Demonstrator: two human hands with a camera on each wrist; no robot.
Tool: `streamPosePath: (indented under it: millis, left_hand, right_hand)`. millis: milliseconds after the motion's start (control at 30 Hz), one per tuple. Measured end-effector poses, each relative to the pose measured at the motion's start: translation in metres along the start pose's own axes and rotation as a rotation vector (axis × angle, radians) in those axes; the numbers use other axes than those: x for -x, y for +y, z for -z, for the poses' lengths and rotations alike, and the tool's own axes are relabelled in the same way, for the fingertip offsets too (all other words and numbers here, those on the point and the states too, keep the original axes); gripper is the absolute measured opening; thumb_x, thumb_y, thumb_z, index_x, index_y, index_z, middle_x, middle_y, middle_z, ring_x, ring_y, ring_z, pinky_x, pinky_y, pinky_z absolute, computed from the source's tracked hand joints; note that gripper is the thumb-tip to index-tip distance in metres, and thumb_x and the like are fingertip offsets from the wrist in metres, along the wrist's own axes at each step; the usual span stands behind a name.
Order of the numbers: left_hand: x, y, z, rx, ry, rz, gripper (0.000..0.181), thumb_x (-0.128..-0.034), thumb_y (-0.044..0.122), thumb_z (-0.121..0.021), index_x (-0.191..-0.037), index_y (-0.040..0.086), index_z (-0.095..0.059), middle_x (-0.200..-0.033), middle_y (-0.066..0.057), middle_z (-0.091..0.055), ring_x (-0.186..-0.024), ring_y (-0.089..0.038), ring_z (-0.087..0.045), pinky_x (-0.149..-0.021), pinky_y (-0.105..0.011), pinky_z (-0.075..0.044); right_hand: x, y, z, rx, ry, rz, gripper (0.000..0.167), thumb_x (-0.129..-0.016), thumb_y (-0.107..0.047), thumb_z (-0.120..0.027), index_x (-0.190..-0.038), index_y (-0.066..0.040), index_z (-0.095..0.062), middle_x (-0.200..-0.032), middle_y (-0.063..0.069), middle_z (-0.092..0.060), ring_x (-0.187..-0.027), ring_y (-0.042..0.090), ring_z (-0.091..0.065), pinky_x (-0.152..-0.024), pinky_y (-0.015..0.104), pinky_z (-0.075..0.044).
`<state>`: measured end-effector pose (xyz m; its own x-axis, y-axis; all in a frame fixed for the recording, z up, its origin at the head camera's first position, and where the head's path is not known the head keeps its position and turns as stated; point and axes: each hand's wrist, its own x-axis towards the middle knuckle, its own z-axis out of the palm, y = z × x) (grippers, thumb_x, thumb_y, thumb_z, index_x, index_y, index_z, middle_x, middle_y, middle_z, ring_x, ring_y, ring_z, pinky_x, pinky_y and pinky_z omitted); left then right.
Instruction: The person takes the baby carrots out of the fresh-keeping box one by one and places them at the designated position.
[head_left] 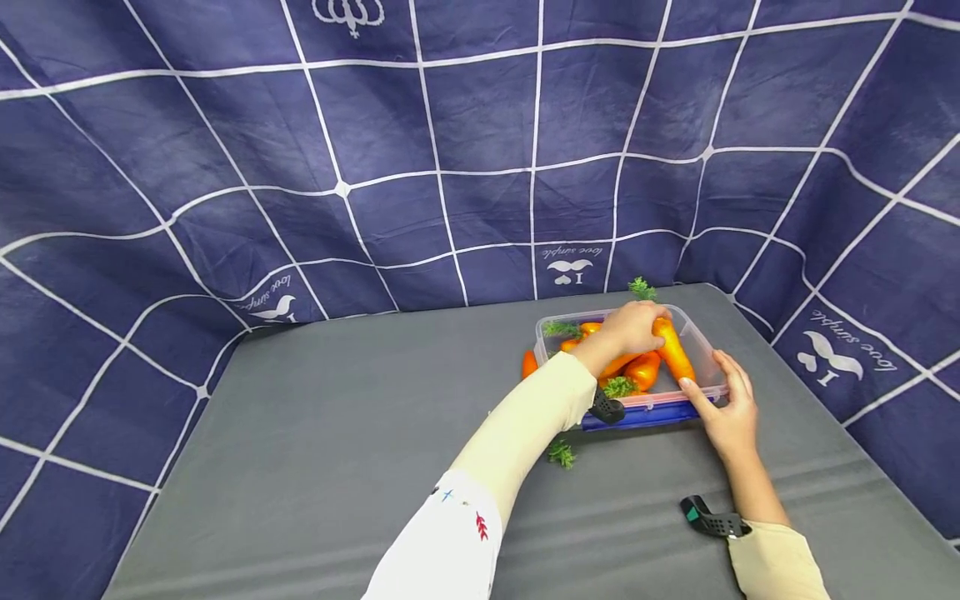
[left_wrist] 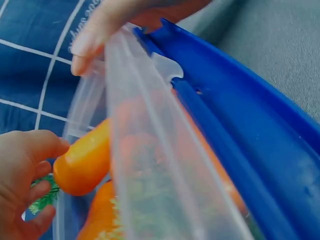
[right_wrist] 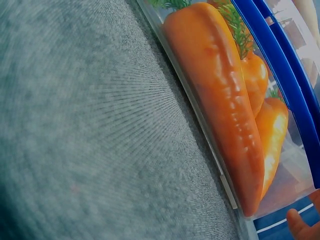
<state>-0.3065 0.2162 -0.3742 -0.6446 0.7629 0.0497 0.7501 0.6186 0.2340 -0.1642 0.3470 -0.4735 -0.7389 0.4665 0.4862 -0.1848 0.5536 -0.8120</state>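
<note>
"Carrot (head_left: 675,352) first: where is it relative to the clear box (head_left: 701,348)?"

"Inside the box's right-hand part, right of the other carrots (head_left: 641,372)."

"And its long axis?"

"It slants from near the box's far side toward the near right corner."

"Which hand is nearer?"

"The left hand (head_left: 628,329) is at the far-side end, a fingertip touching it. The right hand (head_left: 735,417) has its thumb just beside the other end, at the box's near wall."

"So from the left hand, the carrot runs which way?"

"Toward the box's near wall and slightly right."

"Is the left hand grasping it?"

"I cannot tell whether it pinches or merely touches."

"And the right?"

"It grasps the box's near right corner, thumb on the near wall, fingers along the right wall."
</note>
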Motion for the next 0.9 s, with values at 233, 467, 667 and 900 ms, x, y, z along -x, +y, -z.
streamPosePath:
  millis: [233,467,667,900]
  left_hand:
    - [-0.01,0.003,-0.009,-0.187,-0.067,-0.022,0.049,-0.0948,0.03,-0.061,-0.142,0.032,-0.049,-0.146,0.016,-0.043,-0.135,-0.004,-0.036,-0.106,-0.019,-0.031]
    - [-0.015,0.012,-0.014,-0.36,-0.14,0.016,0.055,-0.096,0.031,-0.059,-0.147,0.039,-0.04,-0.153,0.018,-0.033,-0.14,-0.007,-0.027,-0.11,-0.027,-0.028]
    - [-0.013,0.016,-0.01,-0.452,-0.121,0.051,0.041,-0.1,0.028,-0.054,-0.139,0.042,-0.051,-0.148,0.016,-0.037,-0.13,-0.009,-0.034,-0.104,-0.03,-0.034]
    - [-0.008,0.008,-0.002,-0.486,-0.092,0.031,0.034,-0.1031,0.024,-0.048,-0.132,0.038,-0.057,-0.137,0.016,-0.052,-0.124,-0.007,-0.044,-0.098,-0.03,-0.037]
  right_hand:
    - [0.001,0.001,-0.002,-0.017,0.009,0.001,0.062,-0.079,-0.008,-0.076,-0.137,-0.002,-0.053,-0.141,0.019,-0.047,-0.126,0.001,-0.04,-0.095,0.013,-0.029]
    - [0.001,0.002,-0.002,-0.019,0.007,-0.005,0.062,-0.08,-0.009,-0.075,-0.138,-0.003,-0.053,-0.142,0.018,-0.046,-0.128,0.004,-0.04,-0.097,0.014,-0.029]
    - [0.0,0.002,-0.002,-0.029,0.013,0.008,0.062,-0.079,-0.007,-0.075,-0.138,-0.002,-0.053,-0.142,0.018,-0.047,-0.126,0.0,-0.039,-0.098,0.014,-0.029]
    - [0.001,0.002,-0.002,-0.02,0.019,0.007,0.062,-0.08,-0.009,-0.076,-0.137,-0.004,-0.054,-0.142,0.017,-0.047,-0.124,-0.003,-0.04,-0.094,0.014,-0.03]
